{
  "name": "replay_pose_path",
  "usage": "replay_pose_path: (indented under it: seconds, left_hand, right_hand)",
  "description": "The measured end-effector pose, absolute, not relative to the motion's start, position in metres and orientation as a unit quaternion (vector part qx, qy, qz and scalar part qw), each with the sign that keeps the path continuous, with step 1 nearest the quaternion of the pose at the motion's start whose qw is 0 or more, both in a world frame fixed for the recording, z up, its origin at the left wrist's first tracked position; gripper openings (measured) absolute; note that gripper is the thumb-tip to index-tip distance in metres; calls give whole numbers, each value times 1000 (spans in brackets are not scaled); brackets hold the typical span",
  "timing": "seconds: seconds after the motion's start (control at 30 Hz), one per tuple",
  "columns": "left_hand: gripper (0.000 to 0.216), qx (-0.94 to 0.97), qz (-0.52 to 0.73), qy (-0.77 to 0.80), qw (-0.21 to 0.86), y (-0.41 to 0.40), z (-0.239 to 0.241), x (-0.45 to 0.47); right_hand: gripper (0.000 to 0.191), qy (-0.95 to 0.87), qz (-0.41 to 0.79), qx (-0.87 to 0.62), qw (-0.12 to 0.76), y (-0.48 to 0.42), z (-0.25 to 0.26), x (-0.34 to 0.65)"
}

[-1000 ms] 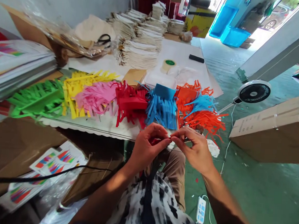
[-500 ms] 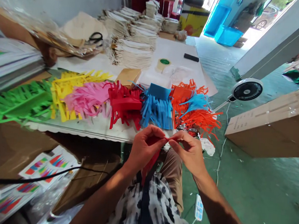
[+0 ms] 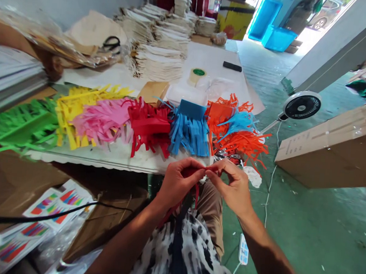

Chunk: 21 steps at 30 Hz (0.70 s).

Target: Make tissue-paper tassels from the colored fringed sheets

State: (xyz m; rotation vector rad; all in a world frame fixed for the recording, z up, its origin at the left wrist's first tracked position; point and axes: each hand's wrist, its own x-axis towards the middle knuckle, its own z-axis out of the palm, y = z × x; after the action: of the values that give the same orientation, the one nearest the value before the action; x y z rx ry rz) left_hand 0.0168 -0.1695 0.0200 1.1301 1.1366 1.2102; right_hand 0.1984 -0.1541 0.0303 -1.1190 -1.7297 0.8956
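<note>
Both hands meet just in front of the table edge, pinching a red paper tassel (image 3: 189, 171). My left hand (image 3: 177, 184) is closed around its body, with fingertips at the twisted top. My right hand (image 3: 231, 183) nips the same top between thumb and fingers. Red strips hang below the left palm, partly hidden by that hand. Beyond them on the table lie fringed paper bundles: red (image 3: 151, 126), blue (image 3: 189, 131), orange (image 3: 244, 147) with a light blue tassel (image 3: 241, 123) on top, pink (image 3: 101, 119), yellow (image 3: 64, 117) and green (image 3: 22, 123).
Farther back on the table are a tape roll (image 3: 197, 76), a black bar-shaped object (image 3: 232, 66), scissors (image 3: 111, 43) and stacked off-white bundles (image 3: 159, 63). A fan (image 3: 302, 105) and a cardboard box (image 3: 331, 150) stand to the right. A power strip (image 3: 243, 250) lies on the floor.
The hands stay together at nearly the same spot, still pinching the tassel's top. The hanging red strips have shifted, and a narrow one now dangles between the hands. The view has moved slightly.
</note>
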Motion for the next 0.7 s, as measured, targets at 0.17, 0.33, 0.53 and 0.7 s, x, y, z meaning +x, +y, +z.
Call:
replay_pose_path:
  seconds: [0.17, 0.33, 0.53, 0.7]
  left_hand:
    - [20, 482, 517, 484, 515, -173, 23, 22]
    - [19, 482, 521, 492, 504, -175, 24, 27]
    - [13, 530, 511, 484, 473, -175, 20, 27]
    - [21, 592, 465, 460, 470, -172, 25, 26]
  right_hand:
    - [10, -686, 359, -451, 444, -156, 29, 202]
    - [8, -664, 381, -446, 463, -159, 27, 205]
    - [8, -680, 381, -446, 441, -162, 28, 208]
    - [15, -656, 358, -463, 477, -163, 30, 215]
